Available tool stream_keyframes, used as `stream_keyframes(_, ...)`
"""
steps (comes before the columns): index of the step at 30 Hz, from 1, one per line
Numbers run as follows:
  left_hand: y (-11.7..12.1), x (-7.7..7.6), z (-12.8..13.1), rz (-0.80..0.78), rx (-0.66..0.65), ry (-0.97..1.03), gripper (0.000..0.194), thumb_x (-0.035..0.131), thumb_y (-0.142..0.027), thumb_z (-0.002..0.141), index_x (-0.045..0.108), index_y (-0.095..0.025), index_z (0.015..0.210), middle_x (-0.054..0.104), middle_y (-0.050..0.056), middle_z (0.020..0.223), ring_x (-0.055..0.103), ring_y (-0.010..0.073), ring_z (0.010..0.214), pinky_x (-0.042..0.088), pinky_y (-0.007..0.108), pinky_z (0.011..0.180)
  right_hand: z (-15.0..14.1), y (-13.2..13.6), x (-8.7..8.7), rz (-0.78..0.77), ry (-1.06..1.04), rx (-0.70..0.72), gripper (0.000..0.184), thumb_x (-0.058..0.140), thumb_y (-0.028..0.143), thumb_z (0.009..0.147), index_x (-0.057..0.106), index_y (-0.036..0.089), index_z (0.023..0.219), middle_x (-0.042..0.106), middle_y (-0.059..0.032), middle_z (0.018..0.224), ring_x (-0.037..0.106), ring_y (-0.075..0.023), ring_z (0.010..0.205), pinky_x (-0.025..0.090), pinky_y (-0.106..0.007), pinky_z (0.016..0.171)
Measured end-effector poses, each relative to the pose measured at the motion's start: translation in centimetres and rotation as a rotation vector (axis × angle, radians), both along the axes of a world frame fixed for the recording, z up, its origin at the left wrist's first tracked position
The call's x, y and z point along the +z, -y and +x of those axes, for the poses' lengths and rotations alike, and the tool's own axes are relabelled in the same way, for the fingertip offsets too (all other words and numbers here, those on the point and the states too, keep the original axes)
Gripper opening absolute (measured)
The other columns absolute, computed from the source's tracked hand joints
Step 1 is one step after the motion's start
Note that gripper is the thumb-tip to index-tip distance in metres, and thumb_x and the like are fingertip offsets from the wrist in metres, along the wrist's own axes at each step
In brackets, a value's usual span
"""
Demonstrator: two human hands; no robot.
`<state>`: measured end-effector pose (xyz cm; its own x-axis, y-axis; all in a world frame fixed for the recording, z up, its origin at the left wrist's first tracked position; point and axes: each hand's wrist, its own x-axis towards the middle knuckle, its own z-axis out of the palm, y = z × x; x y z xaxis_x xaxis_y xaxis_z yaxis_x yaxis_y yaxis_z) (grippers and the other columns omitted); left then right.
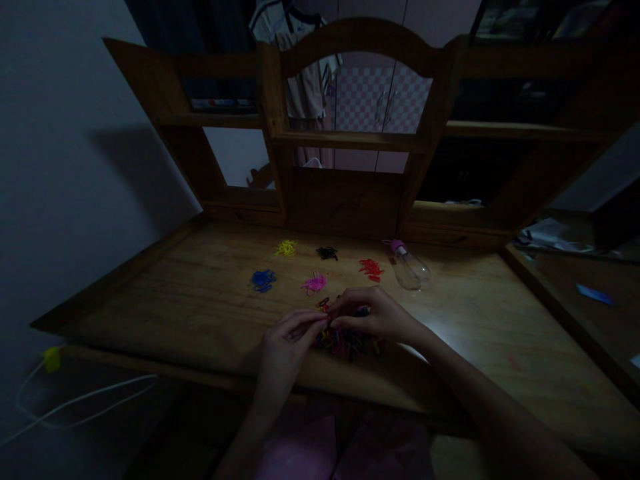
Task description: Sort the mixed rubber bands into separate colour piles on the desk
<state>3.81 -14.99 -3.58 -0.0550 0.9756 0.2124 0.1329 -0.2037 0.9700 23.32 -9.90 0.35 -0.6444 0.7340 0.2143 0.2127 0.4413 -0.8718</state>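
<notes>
A mixed-colour pile of small loop-shaped pieces (345, 343), like rubber bands or clips, lies near the desk's front edge. My left hand (286, 341) is at the pile's left side, thumb and fingers pinched together. From the right, my right hand (375, 313) reaches over the pile, its fingertips closed and meeting those of the left. A bit of red shows between the fingertips, too small and dark to name. Beyond the hands are sorted heaps: blue (263, 280), pink (315, 283), yellow (286, 249), black (327, 253) and red (371, 269).
A clear bulb-shaped bottle (411, 270) with a pink cap lies on the wooden desk (175, 293), right of the red heap. A wooden shelf unit (350, 140) rises at the back. A white cord (85, 403) hangs at the left.
</notes>
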Motion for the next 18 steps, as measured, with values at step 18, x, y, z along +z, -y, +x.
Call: stream_keyframes(18, 0.7, -0.9, -1.7, 0.202, -0.056, -0.401, 0.009, 0.06, -0.025, 0.087, 0.068, -0.024, 0.092, 0.064, 0.002, 0.097, 0.06, 0.0161, 0.096, 0.048, 0.028, 0.088, 5.1, -4.2, -1.6, 0.531, 0.356, -0.848, 0.01, 0.057, 0.017, 0.081, 0.066, 0.019, 0.079, 0.068, -0.0036, 0.076, 0.061, -0.0169, 0.071, 0.04, -0.026, 0.065)
